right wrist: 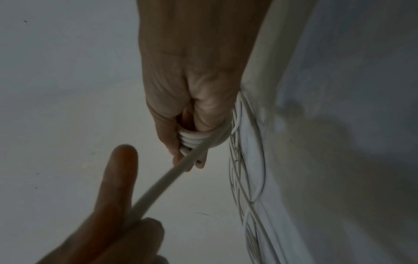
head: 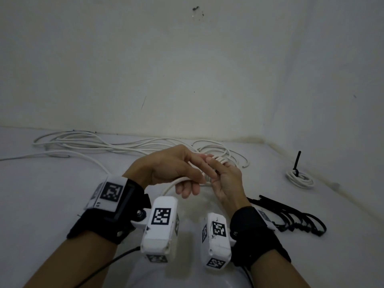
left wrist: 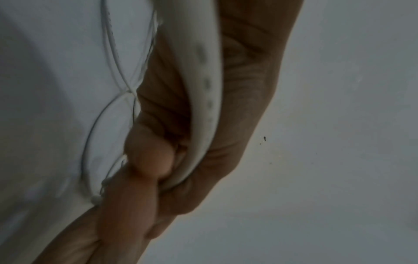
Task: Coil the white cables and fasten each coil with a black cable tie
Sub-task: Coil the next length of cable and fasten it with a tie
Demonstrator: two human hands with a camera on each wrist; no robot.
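Note:
My right hand [head: 225, 181] grips a small coil of white cable [head: 221, 161], its fingers curled round the stacked loops [right wrist: 192, 140]. Just left of it, my left hand [head: 176, 167] hovers palm down. The cable's free strand [head: 178, 182] runs under that palm and between its fingers [right wrist: 135, 216], with the index finger [right wrist: 122, 169] stretched out. In the left wrist view the strand [left wrist: 203, 89] crosses the palm to the curled fingertips [left wrist: 151, 160]. The rest of the white cable [head: 87, 142] lies in loose loops along the wall.
A finished white coil [head: 300, 179] with a black tie [head: 297, 163] sticking up lies at the right. A pile of black cable ties [head: 291, 218] sits by my right wrist. A white wall [head: 187, 69] closes the back.

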